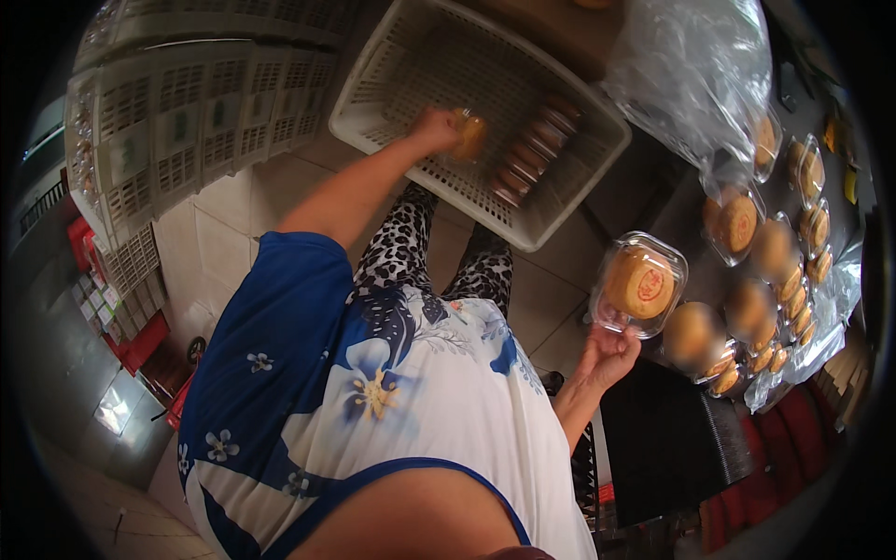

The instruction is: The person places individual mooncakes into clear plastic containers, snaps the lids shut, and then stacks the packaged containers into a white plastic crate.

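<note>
My left hand reaches over the near side of a white perforated plastic crate and grips a clear plastic box with a round golden pastry in it. Inside the crate, a row of boxed pastries stands on edge towards the right. My right hand holds up another clear plastic box with a round pastry by its near edge. A red stamp with writing marks that pastry's top. Whether either box touches anything else is hard to tell.
On the right, many boxed pastries stand on a dark table, some blurred. A large clear plastic bag bulges over its far part. Stacked white crates rise at the left above a tiled floor.
</note>
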{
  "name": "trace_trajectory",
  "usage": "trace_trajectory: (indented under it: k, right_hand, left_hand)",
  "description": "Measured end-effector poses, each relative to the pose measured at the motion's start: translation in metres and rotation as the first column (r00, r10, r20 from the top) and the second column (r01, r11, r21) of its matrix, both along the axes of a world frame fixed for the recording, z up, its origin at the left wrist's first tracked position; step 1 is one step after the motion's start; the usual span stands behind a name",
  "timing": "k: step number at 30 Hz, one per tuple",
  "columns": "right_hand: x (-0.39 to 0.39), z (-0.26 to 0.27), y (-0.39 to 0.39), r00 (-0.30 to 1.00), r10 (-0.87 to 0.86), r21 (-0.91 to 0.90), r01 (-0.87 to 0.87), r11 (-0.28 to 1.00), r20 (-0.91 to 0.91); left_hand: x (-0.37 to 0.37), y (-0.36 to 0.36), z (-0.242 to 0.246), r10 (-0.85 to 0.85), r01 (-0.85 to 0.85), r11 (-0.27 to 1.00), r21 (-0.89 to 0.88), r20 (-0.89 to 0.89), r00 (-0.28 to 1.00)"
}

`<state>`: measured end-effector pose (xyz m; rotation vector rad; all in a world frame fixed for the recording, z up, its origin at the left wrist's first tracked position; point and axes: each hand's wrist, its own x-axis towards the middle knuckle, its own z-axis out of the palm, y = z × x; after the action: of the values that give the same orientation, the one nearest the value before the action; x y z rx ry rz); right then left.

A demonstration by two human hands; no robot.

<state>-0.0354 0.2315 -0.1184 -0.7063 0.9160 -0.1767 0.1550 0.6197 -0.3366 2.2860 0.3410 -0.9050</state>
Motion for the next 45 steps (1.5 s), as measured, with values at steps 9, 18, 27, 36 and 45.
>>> trace_trajectory:
  k: [9, 18, 27, 36, 45]
  right_hand:
    - [0.051, -0.037, 0.092, 0.974, 0.212, -0.203, -0.224, 0.953, -0.079]
    - [0.076, -0.081, 0.107, 0.895, 0.327, -0.426, -0.434, 0.794, -0.303]
    - [0.077, -0.074, 0.101, 0.905, 0.248, -0.388, -0.379, 0.840, -0.345]
    - [0.071, -0.090, 0.101, 0.904, 0.255, -0.455, -0.397, 0.797, -0.343]
    - [0.106, -0.143, 0.129, 0.878, 0.255, -0.368, -0.412, 0.834, -0.404]
  left_hand:
    - [-0.029, -0.035, -0.087, 0.759, -0.794, 0.608, -0.006, -0.287, 0.584]
    - [-0.072, -0.069, -0.215, 0.900, -0.890, 0.365, 0.274, -0.350, 0.262]
    - [-0.047, -0.059, -0.153, 0.751, -0.742, 0.631, 0.228, -0.419, 0.510]
    - [-0.040, -0.040, -0.095, -0.484, 0.395, 0.858, 0.329, 0.254, 0.838]
    - [-0.053, -0.032, -0.087, -0.768, 0.726, 0.636, 0.262, 0.310, 0.560]
